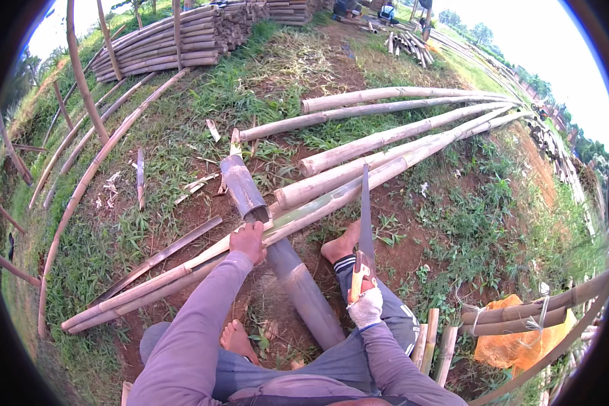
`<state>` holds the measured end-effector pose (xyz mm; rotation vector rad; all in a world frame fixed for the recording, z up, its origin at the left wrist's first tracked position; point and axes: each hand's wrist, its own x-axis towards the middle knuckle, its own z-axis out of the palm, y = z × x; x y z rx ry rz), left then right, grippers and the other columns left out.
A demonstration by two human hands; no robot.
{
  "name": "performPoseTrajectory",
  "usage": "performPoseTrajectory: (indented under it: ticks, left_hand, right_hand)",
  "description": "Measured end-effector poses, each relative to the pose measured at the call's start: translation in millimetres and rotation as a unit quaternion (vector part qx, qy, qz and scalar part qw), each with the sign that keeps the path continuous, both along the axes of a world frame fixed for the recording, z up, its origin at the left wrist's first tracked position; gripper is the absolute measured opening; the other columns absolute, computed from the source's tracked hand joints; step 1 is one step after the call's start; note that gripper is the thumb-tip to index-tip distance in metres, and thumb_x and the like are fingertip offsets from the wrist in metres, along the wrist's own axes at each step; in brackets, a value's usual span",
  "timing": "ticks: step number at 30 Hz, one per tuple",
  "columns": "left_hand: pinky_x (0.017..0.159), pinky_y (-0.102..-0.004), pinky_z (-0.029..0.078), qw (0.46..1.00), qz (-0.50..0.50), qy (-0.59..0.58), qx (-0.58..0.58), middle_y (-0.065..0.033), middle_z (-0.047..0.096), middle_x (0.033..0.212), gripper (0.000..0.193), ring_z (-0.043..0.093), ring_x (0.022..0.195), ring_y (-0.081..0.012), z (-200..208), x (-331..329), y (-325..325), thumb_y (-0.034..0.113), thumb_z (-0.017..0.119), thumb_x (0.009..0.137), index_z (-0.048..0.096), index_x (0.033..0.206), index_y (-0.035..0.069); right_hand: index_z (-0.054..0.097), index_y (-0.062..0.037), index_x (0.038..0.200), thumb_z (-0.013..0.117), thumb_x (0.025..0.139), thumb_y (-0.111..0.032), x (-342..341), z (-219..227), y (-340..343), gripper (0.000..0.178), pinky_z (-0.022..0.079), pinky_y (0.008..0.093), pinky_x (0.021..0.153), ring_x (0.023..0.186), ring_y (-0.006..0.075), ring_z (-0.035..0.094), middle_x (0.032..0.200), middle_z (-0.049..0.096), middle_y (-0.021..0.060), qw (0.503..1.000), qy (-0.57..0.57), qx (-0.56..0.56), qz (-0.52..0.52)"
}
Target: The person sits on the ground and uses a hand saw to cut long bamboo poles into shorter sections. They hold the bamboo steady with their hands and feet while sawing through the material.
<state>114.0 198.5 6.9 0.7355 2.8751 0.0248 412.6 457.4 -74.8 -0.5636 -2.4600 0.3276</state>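
Observation:
In my gloved right hand is the wooden handle of a handsaw, its long blade pointing up and away from me, apart from the bamboo. My bare left hand is closed around a long bamboo pole that runs from the lower left to the far right. That pole crosses a thick dark bamboo piece between my legs, whose notched far part lies just beyond my left hand. A second slim pole lies alongside on the near left.
Several more bamboo poles fan out toward the far right. A split bamboo strip lies on the left. Stacked bamboo stands at the back left. Beside my right leg are upright cut poles and an orange mesh sack.

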Motion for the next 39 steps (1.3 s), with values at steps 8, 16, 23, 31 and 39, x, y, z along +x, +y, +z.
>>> performPoseTrajectory:
  ticks: [8,16,23,31,39]
  left_hand:
    - [0.099,-0.0505,0.055,1.000,-0.003,0.018,0.012,-0.0113,0.065,0.131,0.072,0.070,0.122,-0.0313,-2,-4,-1,0.041,0.089,0.081,0.048,0.135,0.014]
    - [0.099,-0.0503,0.055,1.000,-0.001,0.007,0.002,-0.0111,0.065,0.131,0.071,0.069,0.122,-0.0311,2,-4,0,0.041,0.088,0.083,0.048,0.135,0.014]
    - [0.100,-0.0501,0.055,1.000,-0.001,0.005,0.007,-0.0112,0.064,0.132,0.069,0.069,0.122,-0.0314,3,-4,0,0.041,0.087,0.083,0.049,0.134,0.014]
    - [0.098,-0.0496,0.056,1.000,-0.006,0.011,0.002,-0.0109,0.065,0.131,0.070,0.070,0.122,-0.0308,2,-5,0,0.042,0.086,0.084,0.048,0.136,0.013]
    - [0.098,-0.0488,0.056,1.000,0.000,0.009,-0.009,-0.0106,0.064,0.133,0.071,0.069,0.124,-0.0305,1,-4,0,0.043,0.086,0.085,0.047,0.137,0.014]
  right_hand:
    - [0.072,-0.0011,0.089,0.084,0.071,-0.029,0,-10,-2,0.035,0.057,0.0507,0.081,0.087,0.0425,0.070,0.091,0.068,0.0210,0.988,-0.147,0.010,-0.042]
    - [0.071,-0.0011,0.092,0.085,0.071,-0.031,1,-12,4,0.039,0.058,0.0500,0.076,0.083,0.0406,0.071,0.088,0.068,0.0196,0.991,-0.128,0.007,-0.021]
    - [0.068,-0.0025,0.101,0.086,0.075,-0.034,-1,-8,6,0.044,0.058,0.0519,0.074,0.080,0.0423,0.070,0.086,0.068,0.0194,0.996,-0.086,-0.021,0.009]
    - [0.070,-0.0028,0.096,0.081,0.087,-0.040,-6,-3,1,0.040,0.057,0.0517,0.072,0.078,0.0428,0.070,0.085,0.067,0.0204,0.999,-0.035,-0.003,-0.003]
    - [0.071,0.0003,0.086,0.078,0.090,-0.047,-9,-4,1,0.048,0.057,0.0513,0.070,0.073,0.0422,0.070,0.079,0.067,0.0205,0.999,-0.044,0.007,0.014]
